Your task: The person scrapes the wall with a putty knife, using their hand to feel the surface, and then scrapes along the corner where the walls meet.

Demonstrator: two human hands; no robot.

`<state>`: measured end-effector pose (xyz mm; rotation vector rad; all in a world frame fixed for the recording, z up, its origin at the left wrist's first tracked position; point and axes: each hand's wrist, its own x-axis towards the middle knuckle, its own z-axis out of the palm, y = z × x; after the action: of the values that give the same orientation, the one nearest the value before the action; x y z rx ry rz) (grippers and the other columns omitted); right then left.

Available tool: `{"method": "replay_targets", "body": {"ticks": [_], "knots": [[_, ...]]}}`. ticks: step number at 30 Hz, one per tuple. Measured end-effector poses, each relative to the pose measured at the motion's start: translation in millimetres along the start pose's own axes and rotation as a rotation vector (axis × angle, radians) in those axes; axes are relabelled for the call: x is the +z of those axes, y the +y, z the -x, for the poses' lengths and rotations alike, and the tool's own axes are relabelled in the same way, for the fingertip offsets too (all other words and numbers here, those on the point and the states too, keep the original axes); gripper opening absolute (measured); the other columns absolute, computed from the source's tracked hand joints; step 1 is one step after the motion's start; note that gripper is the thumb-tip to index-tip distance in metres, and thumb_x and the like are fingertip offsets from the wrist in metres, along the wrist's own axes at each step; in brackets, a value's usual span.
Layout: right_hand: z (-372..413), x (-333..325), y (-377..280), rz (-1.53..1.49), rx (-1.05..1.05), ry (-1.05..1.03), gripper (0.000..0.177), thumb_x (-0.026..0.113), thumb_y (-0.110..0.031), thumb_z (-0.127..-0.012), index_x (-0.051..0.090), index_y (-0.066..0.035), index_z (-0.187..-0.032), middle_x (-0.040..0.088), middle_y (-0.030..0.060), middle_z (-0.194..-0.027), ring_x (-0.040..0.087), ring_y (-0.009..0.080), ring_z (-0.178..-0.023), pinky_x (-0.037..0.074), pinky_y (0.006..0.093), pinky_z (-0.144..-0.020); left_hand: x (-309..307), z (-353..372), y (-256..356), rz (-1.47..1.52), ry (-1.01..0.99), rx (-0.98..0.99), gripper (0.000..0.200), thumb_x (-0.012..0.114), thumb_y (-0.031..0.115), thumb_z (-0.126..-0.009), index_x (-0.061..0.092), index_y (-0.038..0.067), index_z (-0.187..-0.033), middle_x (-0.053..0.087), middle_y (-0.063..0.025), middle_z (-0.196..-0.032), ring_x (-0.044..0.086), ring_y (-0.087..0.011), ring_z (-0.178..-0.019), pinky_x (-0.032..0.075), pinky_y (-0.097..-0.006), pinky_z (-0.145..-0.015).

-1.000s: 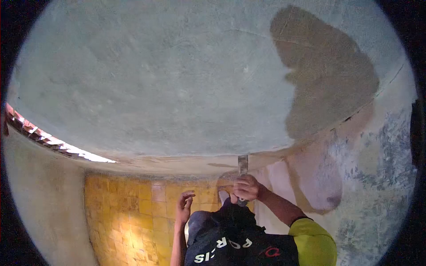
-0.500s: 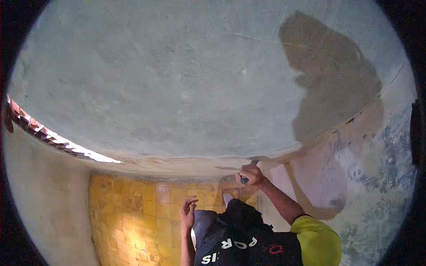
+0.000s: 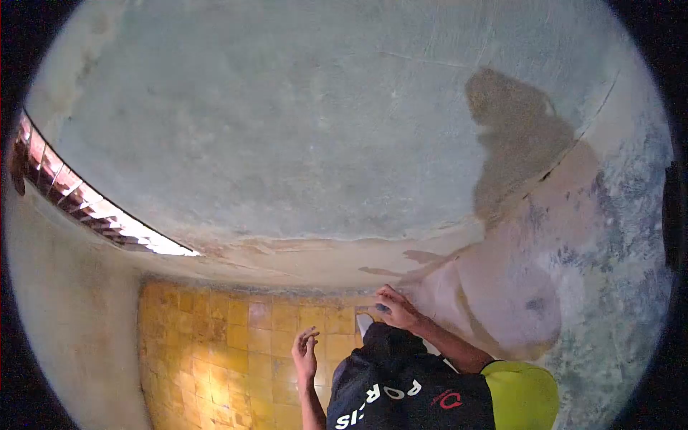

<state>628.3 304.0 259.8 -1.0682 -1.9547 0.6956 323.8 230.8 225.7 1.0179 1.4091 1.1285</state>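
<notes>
My right hand is wrapped round the dark handle of a tool, in front of the lower edge of the wall. The tool's blade cannot be made out now. My left hand is raised over the yellow tiled floor, its fingers apart and slightly bent, with nothing in them. Between the hands, near my chest, the edge of a pale object shows past my dark shirt. The grey plastered wall fills the upper view.
A slatted opening lets in bright light at the left. A pale side wall stands below it. At the right is a blotchy blue-and-white wall. Shadows fall on the wall at the right.
My right hand has moved down and slightly left, away from the wall's lower edge, with the tool. My left hand has shifted slightly down. The view has tilted, showing more of the slatted opening.
</notes>
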Motion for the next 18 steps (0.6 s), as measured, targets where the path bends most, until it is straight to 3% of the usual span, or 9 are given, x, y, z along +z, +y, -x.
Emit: {"method": "replay_targets", "body": {"ticks": [3,6,9,12,18], "knots": [[-4,-8,-25,-0.105,0.174,-0.043,0.027,0.076,-0.020,-0.076,0.059,0.000,-0.084,0.056,0.0138,-0.081,0.060,0.0320,-0.083,0.048,0.0405,-0.071,-3,29,-9,0.051,0.034,0.013,0.025,0.052,0.009,-0.097,0.055,0.000,-0.121,0.061,-0.0117,-0.122,0.062,-0.0217,-0.106,0.050,-0.0328,-0.083],[14,-9,-20,0.096,0.037,-0.134,0.024,0.076,-0.019,-0.076,0.057,-0.004,-0.077,0.057,0.0090,-0.070,0.060,0.0298,-0.063,0.047,0.0400,-0.061,-4,67,1,0.079,0.094,0.005,0.023,0.049,0.006,-0.097,0.057,0.001,-0.119,0.062,-0.0094,-0.117,0.061,-0.0184,-0.105,0.049,-0.0313,-0.086],[19,-10,-39,0.008,-0.182,0.127,0.028,0.070,-0.020,-0.077,0.053,-0.005,-0.062,0.055,0.0097,-0.062,0.057,0.0299,-0.056,0.044,0.0415,-0.055,-6,105,1,0.093,0.137,-0.024,0.024,0.049,0.005,-0.097,0.057,0.002,-0.119,0.062,-0.0090,-0.116,0.061,-0.0182,-0.105,0.049,-0.0310,-0.086],[23,-27,-44,0.138,-0.138,-0.045,0.021,0.064,-0.020,-0.067,0.051,-0.005,-0.059,0.050,0.0123,-0.057,0.054,0.0334,-0.055,0.041,0.0432,-0.054,-13,137,-20,0.099,0.176,-0.004,0.021,0.049,0.003,-0.096,0.058,0.002,-0.116,0.061,-0.0090,-0.119,0.061,-0.0176,-0.105,0.049,-0.0303,-0.085],[11,-48,-37,0.149,-0.304,0.016,0.017,0.061,-0.018,-0.061,0.049,-0.006,-0.057,0.048,0.0116,-0.055,0.051,0.0325,-0.051,0.039,0.0414,-0.049,-16,180,-48,0.108,0.241,-0.014,0.021,0.050,0.003,-0.096,0.058,0.002,-0.115,0.060,-0.0094,-0.120,0.062,-0.0178,-0.102,0.049,-0.0298,-0.083]]}}
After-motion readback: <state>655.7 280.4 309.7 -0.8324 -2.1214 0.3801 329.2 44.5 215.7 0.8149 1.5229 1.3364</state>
